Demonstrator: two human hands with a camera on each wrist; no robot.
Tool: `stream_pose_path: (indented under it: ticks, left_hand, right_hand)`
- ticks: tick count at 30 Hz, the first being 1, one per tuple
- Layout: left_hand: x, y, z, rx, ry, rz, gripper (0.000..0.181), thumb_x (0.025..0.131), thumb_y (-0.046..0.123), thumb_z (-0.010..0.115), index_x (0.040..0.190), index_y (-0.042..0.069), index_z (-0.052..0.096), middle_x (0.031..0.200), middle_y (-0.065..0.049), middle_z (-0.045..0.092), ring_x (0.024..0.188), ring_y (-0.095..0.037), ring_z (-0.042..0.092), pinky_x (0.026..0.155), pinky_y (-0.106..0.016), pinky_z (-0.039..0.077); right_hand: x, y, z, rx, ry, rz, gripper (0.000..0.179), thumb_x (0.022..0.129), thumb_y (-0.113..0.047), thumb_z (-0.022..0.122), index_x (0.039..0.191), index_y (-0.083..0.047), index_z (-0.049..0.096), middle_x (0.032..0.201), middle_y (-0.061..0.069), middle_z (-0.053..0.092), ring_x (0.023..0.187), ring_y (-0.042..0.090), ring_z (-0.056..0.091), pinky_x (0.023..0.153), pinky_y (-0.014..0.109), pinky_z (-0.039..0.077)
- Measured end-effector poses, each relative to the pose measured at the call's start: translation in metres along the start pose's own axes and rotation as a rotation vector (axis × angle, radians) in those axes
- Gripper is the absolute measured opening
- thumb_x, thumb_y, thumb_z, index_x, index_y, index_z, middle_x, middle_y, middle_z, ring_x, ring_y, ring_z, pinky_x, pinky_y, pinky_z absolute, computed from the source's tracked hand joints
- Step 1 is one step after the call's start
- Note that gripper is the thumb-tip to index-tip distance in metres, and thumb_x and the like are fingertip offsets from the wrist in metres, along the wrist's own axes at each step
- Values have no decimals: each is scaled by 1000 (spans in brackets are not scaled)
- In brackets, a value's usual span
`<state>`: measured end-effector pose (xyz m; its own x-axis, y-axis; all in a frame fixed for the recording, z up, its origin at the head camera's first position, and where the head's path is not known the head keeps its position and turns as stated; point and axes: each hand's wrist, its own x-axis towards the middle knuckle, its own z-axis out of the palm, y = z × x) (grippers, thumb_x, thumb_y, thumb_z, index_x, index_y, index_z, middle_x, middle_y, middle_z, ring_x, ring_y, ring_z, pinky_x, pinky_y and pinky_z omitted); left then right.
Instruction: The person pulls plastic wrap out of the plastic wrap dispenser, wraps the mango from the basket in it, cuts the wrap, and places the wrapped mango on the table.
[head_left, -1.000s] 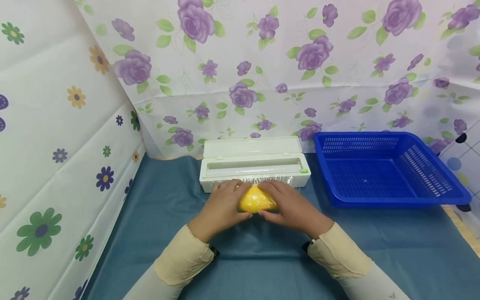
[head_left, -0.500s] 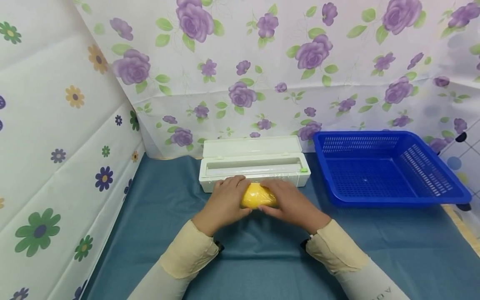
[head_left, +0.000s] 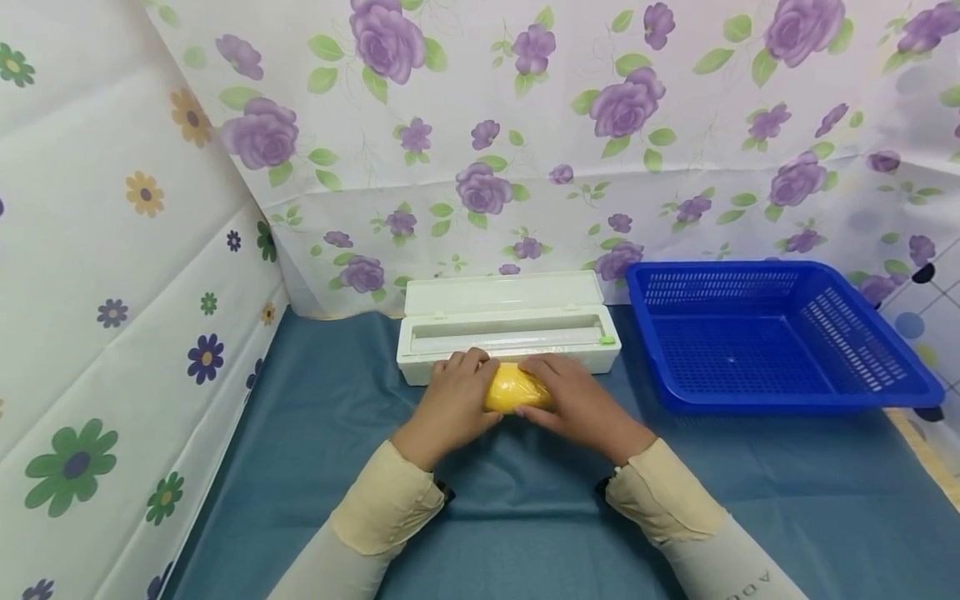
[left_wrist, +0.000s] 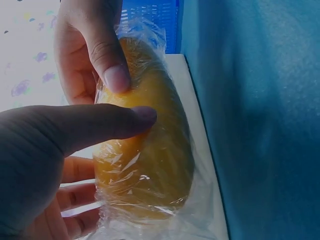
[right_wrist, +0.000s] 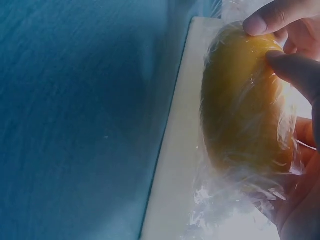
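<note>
A yellow mango (head_left: 514, 387), oval and smooth, is wrapped in clear cling film (left_wrist: 142, 27) that bunches loosely at both ends. My left hand (head_left: 452, 404) holds one end and my right hand (head_left: 583, 407) the other. Both thumbs press the near side, while the fingers curl round the far side, as the left wrist view shows. Just behind the hands stands a white cling film dispenser (head_left: 417, 369), its lid (head_left: 502, 292) raised. Inside it lies a film roll (head_left: 510, 340). Whether film still joins the mango to the dispenser I cannot tell.
To the right of the dispenser is a blue plastic basket (head_left: 795, 398) with perforated walls. A dark teal cloth (head_left: 517, 550) covers the table. Flowered sheets (head_left: 562, 217) hang behind and on the left. A small green slider (head_left: 607, 340) sits on the dispenser's right end.
The mango turns between my hands, and the gathered film peak on its top drops out of sight. Both hands shift slightly upward in the head view, keeping their grip.
</note>
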<state>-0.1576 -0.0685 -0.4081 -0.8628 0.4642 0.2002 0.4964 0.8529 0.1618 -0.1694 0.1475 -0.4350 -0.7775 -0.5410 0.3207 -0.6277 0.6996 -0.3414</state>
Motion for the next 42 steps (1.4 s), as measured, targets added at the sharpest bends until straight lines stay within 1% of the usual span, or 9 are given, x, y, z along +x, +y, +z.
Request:
stream_pose_path:
  ticks: [5, 8, 14, 18, 20, 24, 28, 35, 42]
  left_hand:
    - [2, -3, 7, -7, 23, 3, 66, 78, 35, 88, 133, 10, 61, 126, -9, 59, 114, -30, 56, 96, -52, 46]
    - [3, -4, 11, -4, 32, 1, 67, 78, 36, 88, 134, 10, 60, 127, -9, 58, 115, -30, 55, 97, -52, 46]
    - [3, -6, 15, -28, 63, 12, 68, 77, 33, 90, 134, 9, 61, 126, -10, 57, 115, -31, 54, 97, -52, 46]
    - [3, -7, 16, -47, 72, 28, 68, 76, 30, 90, 133, 7, 61, 125, -11, 57, 113, -31, 55, 97, -51, 48]
    - [2, -9, 15, -66, 67, 38, 68, 76, 28, 90, 133, 7, 61, 125, -11, 57, 113, -31, 55, 99, -49, 49]
    - [3, -12, 11, -131, 19, 38, 65, 78, 25, 89, 134, 6, 61, 128, -13, 58, 116, -31, 55, 104, -46, 47]
    - [3, -13, 7, -160, -20, 32, 63, 80, 24, 87, 135, 6, 61, 129, -13, 59, 118, -31, 55, 105, -44, 47]
    - [4, -15, 7, -171, -21, 31, 61, 81, 26, 86, 133, 6, 63, 128, -12, 60, 115, -30, 55, 103, -43, 48]
    - [6, -19, 13, -193, -20, 23, 63, 79, 27, 88, 134, 6, 63, 129, -11, 60, 115, -29, 55, 104, -42, 47]
  right_hand:
    - [-1, 2, 4, 18, 3, 37, 58, 90, -40, 77, 137, -12, 56, 134, 6, 62, 122, 26, 58, 107, 48, 47]
    - [-1, 3, 6, 24, 11, 44, 60, 90, -38, 77, 139, -11, 55, 136, 7, 61, 125, 28, 57, 108, 49, 47]
    - [-3, 7, 11, 10, 40, 7, 68, 85, -30, 84, 142, -9, 54, 139, 11, 59, 129, 31, 56, 109, 50, 47]
    - [-4, 10, 13, 9, 34, -7, 70, 83, -25, 85, 143, -9, 53, 142, 11, 57, 131, 30, 55, 111, 49, 46]
    - [-5, 11, 14, 11, 31, -7, 69, 84, -24, 84, 143, -10, 53, 142, 10, 57, 131, 30, 55, 111, 49, 46]
    - [-5, 12, 16, 17, 43, -17, 68, 82, -22, 86, 141, -11, 54, 141, 9, 57, 130, 29, 55, 110, 49, 47]
    - [-5, 12, 18, 8, 59, -32, 68, 80, -21, 88, 138, -10, 55, 140, 10, 57, 128, 30, 56, 109, 50, 48]
    - [-6, 13, 18, 20, 54, -22, 67, 80, -20, 88, 138, -10, 56, 141, 10, 57, 130, 31, 55, 111, 50, 46]
    - [-8, 16, 19, 20, 58, -54, 66, 80, -18, 87, 137, -9, 56, 143, 11, 56, 132, 32, 54, 111, 50, 45]
